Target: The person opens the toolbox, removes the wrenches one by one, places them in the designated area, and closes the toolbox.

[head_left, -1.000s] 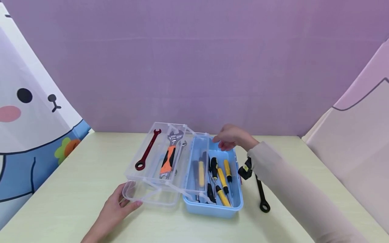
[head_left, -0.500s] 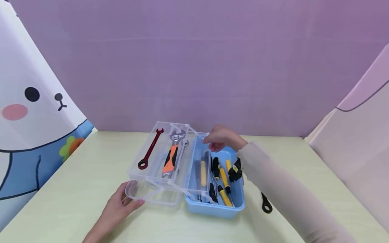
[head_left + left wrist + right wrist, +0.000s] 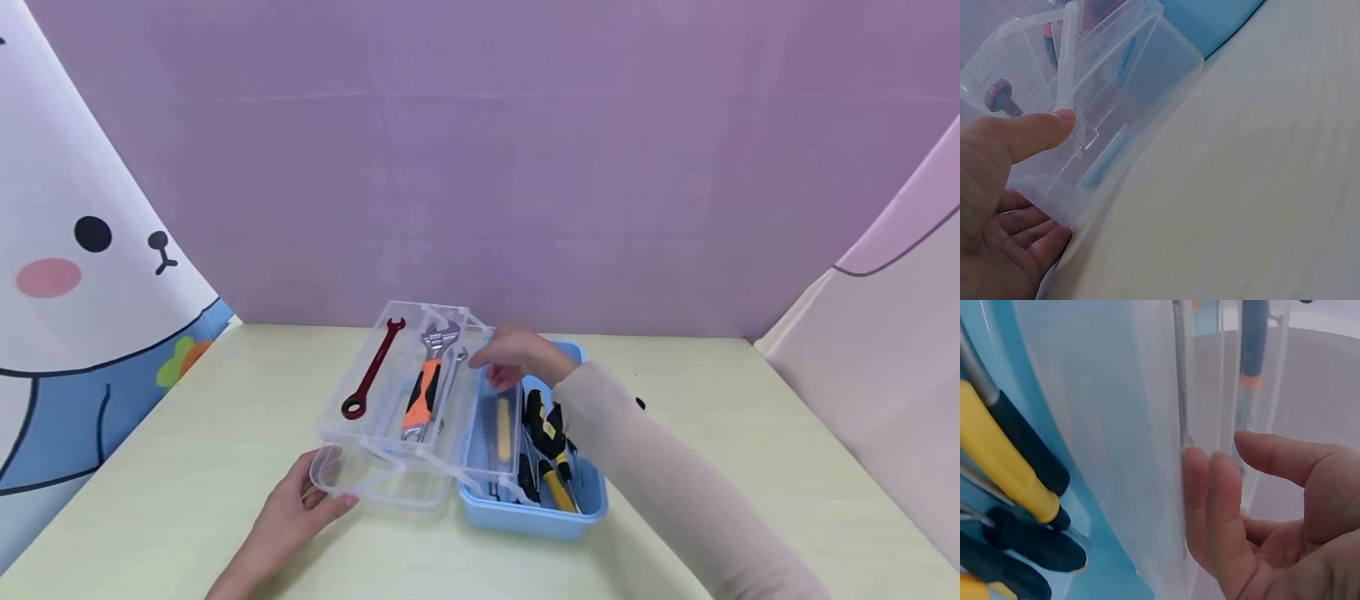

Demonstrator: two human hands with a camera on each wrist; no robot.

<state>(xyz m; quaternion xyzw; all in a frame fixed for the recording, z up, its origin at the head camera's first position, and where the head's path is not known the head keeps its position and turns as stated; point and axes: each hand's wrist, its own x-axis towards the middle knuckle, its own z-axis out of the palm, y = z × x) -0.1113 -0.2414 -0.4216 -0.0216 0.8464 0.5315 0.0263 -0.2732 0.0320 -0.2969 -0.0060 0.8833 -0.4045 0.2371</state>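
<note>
My left hand [image 3: 281, 521] holds the front left corner of the toolbox's clear lid [image 3: 397, 493], thumb on the near side and fingers beyond it in the left wrist view. My right hand [image 3: 521, 354] is over the clear tray [image 3: 471, 417] beside the blue box, its thumb apart from bent fingers and nothing between them. In the right wrist view its fingertips are near the end of a small silver wrench [image 3: 1181, 375]; whether they touch it I cannot tell. An adjustable wrench [image 3: 423, 387] with orange and black handle and a red combination wrench [image 3: 372, 371] lie in the upper tray.
The blue toolbox [image 3: 532, 523] holds several screwdrivers with yellow and black handles, such as a yellow one [image 3: 557, 487]. A dark tip [image 3: 640, 402] shows past my right sleeve, which covers the black wrench on the table. A purple cloth stands behind.
My right hand has moved left from above the blue box to the clear tray. My sleeve now covers most of the black wrench. The left hand stays at the lid corner.
</note>
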